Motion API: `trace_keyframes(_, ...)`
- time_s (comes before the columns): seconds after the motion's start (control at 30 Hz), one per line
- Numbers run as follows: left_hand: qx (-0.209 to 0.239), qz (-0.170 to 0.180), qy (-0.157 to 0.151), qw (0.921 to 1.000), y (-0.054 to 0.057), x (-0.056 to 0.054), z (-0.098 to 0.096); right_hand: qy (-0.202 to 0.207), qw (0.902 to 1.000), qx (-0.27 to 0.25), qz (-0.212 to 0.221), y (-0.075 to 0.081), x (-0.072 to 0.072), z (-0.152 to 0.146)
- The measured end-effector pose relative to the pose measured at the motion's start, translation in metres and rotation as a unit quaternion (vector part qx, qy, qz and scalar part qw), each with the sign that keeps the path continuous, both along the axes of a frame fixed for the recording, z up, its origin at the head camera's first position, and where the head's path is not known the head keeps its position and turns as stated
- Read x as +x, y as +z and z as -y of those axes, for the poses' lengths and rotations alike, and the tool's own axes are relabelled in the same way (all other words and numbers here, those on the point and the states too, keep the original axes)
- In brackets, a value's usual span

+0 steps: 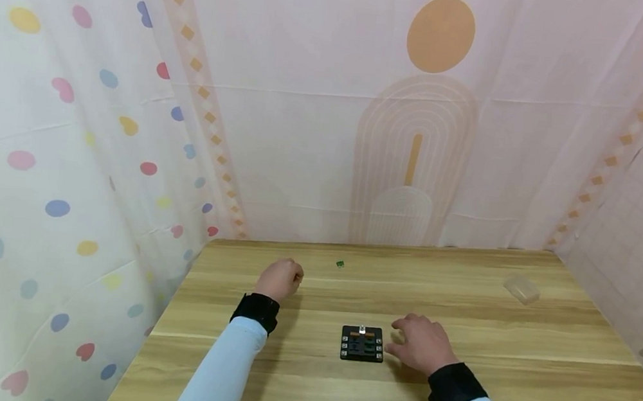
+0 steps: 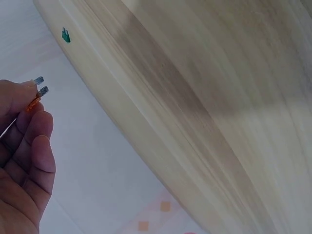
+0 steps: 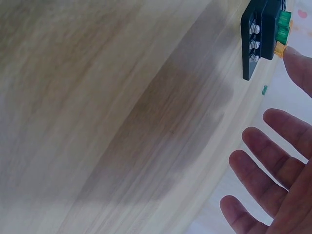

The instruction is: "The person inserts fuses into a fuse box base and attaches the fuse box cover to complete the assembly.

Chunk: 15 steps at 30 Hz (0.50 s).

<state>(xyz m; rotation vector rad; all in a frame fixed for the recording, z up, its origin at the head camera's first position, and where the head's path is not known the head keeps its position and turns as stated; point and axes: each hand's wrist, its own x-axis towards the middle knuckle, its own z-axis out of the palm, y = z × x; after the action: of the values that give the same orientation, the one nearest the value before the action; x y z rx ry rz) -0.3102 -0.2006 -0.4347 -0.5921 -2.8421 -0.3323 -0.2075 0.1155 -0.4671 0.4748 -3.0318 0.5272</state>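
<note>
In the left wrist view, my left hand point(image 1: 281, 279) pinches an orange blade fuse point(image 2: 33, 104) between thumb and finger, its two metal prongs pointing outward. A black fuse block point(image 1: 361, 354) lies on the table between my hands, with metal screw terminals along its sides. Green fuses point(image 3: 282, 28) and an orange fuse point(image 3: 279, 49) sit in it, seen from the right wrist. Beside the block's right edge, my right hand point(image 1: 422, 344) holds nothing, its fingers spread and relaxed. A loose green fuse point(image 2: 66, 35) lies farther back, beyond my left hand.
A clear plastic box point(image 1: 521, 289) stands at the back right of the wooden table point(image 1: 513, 380). Patterned curtains point(image 1: 305, 128) hang behind the table and along its left side.
</note>
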Motion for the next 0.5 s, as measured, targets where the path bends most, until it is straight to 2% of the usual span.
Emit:
trace_keyframes(0.23,0.008,-0.005,-0.003,1.0,-0.001,0.003,-0.001,-0.002,1.0,-0.003,0.002,0.002,0.001,0.002)
trace_keyframes(0.5,0.019,-0.004,-0.005,0.9998,-0.003,0.013,-0.006,0.0,1.0,-0.002,-0.005,0.001,0.001,0.003)
